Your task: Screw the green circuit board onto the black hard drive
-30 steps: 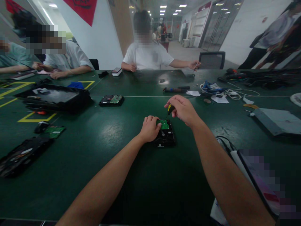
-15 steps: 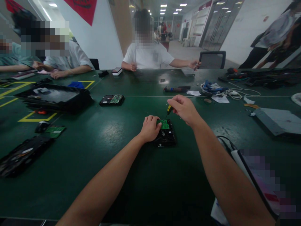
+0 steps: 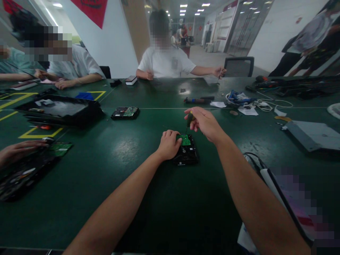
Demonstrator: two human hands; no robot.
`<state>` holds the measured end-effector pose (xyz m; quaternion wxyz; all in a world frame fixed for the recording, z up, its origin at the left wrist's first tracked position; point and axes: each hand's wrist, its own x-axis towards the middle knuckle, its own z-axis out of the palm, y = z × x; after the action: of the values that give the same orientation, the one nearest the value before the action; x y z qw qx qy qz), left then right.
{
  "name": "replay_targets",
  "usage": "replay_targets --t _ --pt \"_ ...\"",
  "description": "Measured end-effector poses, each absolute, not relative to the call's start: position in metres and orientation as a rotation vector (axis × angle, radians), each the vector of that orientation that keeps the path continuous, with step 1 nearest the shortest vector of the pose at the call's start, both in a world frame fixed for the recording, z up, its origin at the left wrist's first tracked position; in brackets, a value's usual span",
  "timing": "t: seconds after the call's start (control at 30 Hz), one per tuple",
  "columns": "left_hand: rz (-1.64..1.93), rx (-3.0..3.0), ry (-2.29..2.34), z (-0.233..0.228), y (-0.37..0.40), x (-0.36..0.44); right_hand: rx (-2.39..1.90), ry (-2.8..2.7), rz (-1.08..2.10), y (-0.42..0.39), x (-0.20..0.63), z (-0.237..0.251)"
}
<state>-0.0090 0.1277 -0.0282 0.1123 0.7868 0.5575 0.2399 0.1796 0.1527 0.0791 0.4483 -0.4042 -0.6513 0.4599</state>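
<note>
A black hard drive (image 3: 187,153) lies on the green table (image 3: 138,184) in front of me, its green circuit board (image 3: 184,140) facing up. My left hand (image 3: 168,144) rests on the drive's left edge and holds it down. My right hand (image 3: 206,123) grips a small screwdriver (image 3: 189,120) with a dark and yellow handle, held upright with its tip on the circuit board's far edge.
Another hard drive (image 3: 125,112) lies farther left. A black tray (image 3: 57,110) and a loose green board (image 3: 61,148) sit at the left, where another person's hand (image 3: 18,150) reaches in. Cables and tools (image 3: 240,99) lie at the far right. People sit across the table.
My right hand has lifted slightly and turned the screwdriver more upright. Another person's hand has come in at the left edge near the loose green board.
</note>
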Motion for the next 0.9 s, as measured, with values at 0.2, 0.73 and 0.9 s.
replay_targets --t 0.2,0.73,0.9 --pt "0.699 2.307 1.640 -0.0284 0.1277 -0.0088 -1.076 -1.606 1.025 0.1544 0.1806 0.0788" --pt "0.708 2.311 1.634 -0.0311 0.1291 -0.0097 -1.017 -1.643 1.033 0.1535 0.1816 0.0784" --pt "0.697 2.298 1.627 -0.0295 0.1286 -0.0095 -1.033 -1.617 1.058 0.1544 0.1810 0.0771"
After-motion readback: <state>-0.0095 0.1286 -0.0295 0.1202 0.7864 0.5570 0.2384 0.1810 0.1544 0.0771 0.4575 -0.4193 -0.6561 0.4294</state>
